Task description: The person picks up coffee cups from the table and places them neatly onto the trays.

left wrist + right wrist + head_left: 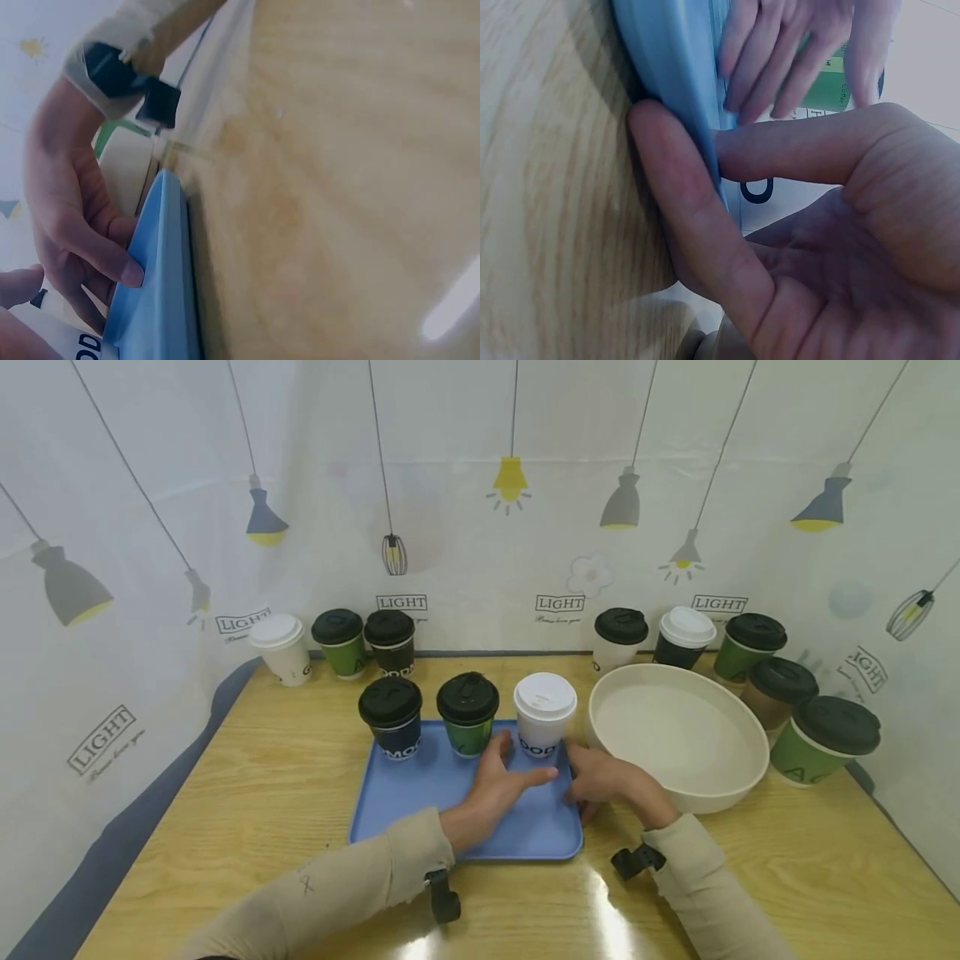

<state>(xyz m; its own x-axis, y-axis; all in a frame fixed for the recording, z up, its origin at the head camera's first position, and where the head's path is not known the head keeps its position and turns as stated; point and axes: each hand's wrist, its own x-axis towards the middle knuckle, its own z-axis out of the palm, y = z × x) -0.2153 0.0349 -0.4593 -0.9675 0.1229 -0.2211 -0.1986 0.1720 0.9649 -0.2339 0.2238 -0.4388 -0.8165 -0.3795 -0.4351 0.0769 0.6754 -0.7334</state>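
Tray [412, 806] partly behind right hand [609, 777]

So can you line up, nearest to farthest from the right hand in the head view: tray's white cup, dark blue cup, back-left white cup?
1. White cup on the tray, right end
2. Dark blue cup, left end
3. Back-left white cup, farthest left

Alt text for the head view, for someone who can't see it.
A person's right hand grips the right edge of a blue tray on a wooden table, their left hand over the tray. Three lidded cups stand along its far side. A cream bowl sits to the right.
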